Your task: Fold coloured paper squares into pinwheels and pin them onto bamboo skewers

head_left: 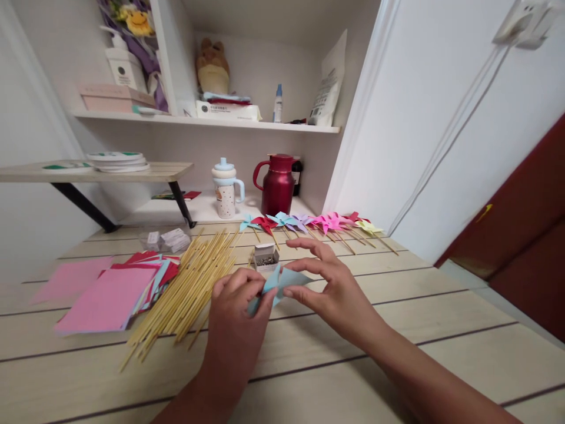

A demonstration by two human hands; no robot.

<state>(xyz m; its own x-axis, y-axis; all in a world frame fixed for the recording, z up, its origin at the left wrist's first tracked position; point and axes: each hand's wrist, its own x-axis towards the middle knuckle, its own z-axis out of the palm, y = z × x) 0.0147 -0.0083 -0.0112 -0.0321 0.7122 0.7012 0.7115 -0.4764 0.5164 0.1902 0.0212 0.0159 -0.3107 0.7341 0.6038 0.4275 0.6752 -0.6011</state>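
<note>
A light blue paper pinwheel (291, 280), partly folded, is held above the table between both hands. My left hand (241, 312) is closed on its left side, with the thumb and fingers pinching the folded paper. My right hand (331, 282) grips a right-hand part of the paper between thumb and index finger, its other fingers raised. Just behind the paper stands a small open box (266, 259) of metal pins. To the left of my left hand lies a loose pile of thin wooden sticks (189, 288).
Pink paper sheets (106, 297) top a stack of coloured squares at the left. Finished pinwheels (329, 222) on sticks line the back. Behind them are a red jug (278, 185) and a white cup (226, 194). A small raised shelf (163, 171) stands at the left.
</note>
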